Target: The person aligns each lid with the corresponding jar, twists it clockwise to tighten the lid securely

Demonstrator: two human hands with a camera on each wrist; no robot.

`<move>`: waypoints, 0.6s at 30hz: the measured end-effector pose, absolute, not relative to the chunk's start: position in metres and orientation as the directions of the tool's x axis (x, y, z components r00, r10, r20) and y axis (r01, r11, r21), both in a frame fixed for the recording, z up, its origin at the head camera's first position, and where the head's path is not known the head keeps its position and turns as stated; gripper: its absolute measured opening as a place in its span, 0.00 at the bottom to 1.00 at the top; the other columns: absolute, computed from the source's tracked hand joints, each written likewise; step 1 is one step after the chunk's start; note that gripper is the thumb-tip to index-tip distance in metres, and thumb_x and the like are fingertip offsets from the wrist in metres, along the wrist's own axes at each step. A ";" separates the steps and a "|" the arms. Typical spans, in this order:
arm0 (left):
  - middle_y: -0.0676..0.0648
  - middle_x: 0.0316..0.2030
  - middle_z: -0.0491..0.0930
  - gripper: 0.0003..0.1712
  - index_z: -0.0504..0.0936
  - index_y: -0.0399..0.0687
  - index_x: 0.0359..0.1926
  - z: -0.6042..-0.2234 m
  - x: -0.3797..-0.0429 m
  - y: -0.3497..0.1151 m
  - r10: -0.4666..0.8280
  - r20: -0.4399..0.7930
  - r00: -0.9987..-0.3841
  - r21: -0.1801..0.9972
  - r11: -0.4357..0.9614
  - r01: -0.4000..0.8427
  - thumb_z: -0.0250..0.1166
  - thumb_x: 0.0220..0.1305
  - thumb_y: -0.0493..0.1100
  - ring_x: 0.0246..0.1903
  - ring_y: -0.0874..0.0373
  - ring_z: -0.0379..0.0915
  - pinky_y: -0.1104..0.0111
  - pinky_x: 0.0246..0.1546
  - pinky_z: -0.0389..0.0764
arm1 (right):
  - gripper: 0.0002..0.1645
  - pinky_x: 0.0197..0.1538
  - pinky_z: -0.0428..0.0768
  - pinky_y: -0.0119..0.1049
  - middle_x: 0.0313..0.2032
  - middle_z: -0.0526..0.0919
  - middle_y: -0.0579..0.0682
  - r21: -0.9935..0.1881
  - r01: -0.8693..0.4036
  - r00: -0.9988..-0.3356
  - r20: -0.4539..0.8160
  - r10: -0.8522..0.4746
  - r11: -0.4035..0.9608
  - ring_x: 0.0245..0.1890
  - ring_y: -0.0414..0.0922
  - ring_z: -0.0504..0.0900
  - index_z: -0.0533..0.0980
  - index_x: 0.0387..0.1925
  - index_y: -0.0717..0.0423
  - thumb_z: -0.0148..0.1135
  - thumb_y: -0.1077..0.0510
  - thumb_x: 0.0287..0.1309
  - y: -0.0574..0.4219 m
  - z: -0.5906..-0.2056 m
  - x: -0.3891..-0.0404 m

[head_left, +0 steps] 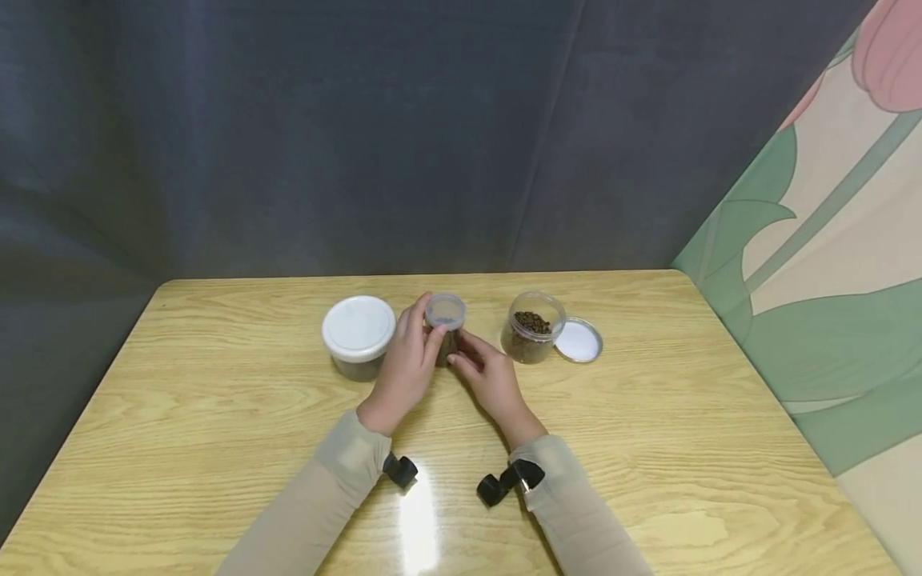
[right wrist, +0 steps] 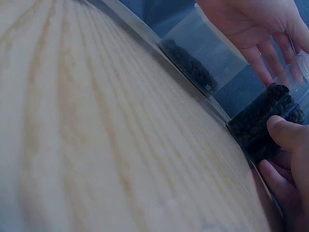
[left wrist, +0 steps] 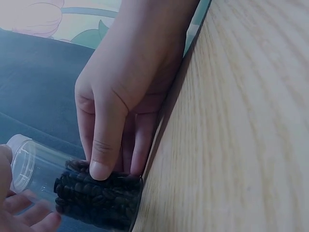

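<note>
Head view: a tall clear jar [head_left: 449, 346] stands on the wood-grain table [head_left: 216, 416], straight ahead of the person and between the two hands. Long axis reads as upright. The left hand [head_left: 403, 356] is at its upper left, thumb in front of the pale top end [head_left: 445, 310], index finger reaching round the far side: grasping the upper jar. The right hand [head_left: 497, 382] comes in lower, from the right, pinching the body. Whether the top end is a seated cap or a bare rim, cannot tell. A white-lidded tub [head_left: 358, 330] is just beside the left hand; right of the right hand, an open clear jar [head_left: 528, 352] with brown granular contents, and a round lid [head_left: 579, 340], pale face up, next to it.

Left wrist view: image is turned, so the jar's top points left and its base meets the table at right. Dark beans [left wrist: 96, 198] fill the lower part, clear space above. Right thumb presses at bean level; left fingertips lie by the upper wall.

Right wrist view: same layout. Right hand is nearer the base, left hand nearer the top. Beyond the jar, the tub's translucent side shows dark contents and a "100" mark; a gap separates tub and jar.
</note>
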State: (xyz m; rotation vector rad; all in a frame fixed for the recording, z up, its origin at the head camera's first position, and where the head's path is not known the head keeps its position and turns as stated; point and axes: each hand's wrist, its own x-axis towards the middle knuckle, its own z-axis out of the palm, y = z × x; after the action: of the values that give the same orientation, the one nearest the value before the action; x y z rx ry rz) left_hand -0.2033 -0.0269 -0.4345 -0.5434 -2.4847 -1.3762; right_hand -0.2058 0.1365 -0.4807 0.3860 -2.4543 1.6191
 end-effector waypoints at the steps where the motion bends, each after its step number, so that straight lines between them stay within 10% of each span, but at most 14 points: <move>1: 0.30 0.69 0.63 0.32 0.54 0.36 0.77 -0.434 -0.203 -0.027 0.200 0.389 -0.899 0.757 0.487 0.436 0.47 0.82 0.47 0.67 0.38 0.64 0.47 0.66 0.71 | 0.28 0.54 0.83 0.34 0.58 0.80 0.66 -0.879 -0.305 -0.952 0.282 -0.116 0.366 0.55 0.58 0.83 0.74 0.63 0.69 0.68 0.65 0.64 0.136 -0.481 -0.206; 18: 0.31 0.68 0.63 0.30 0.56 0.36 0.75 -0.433 -0.206 -0.028 0.181 0.431 -0.884 0.733 0.502 0.460 0.48 0.82 0.46 0.66 0.39 0.66 0.48 0.64 0.73 | 0.27 0.54 0.84 0.34 0.54 0.78 0.67 -0.905 -0.308 -0.951 0.294 -0.090 0.295 0.53 0.60 0.82 0.73 0.61 0.71 0.69 0.70 0.60 0.132 -0.479 -0.208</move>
State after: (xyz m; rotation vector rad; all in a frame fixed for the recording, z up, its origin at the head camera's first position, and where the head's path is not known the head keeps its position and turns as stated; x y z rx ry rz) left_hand -0.2057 -0.0276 -0.4332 -0.5388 -2.4504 -1.3281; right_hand -0.2084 0.1321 -0.4785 0.3693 -2.3710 1.7226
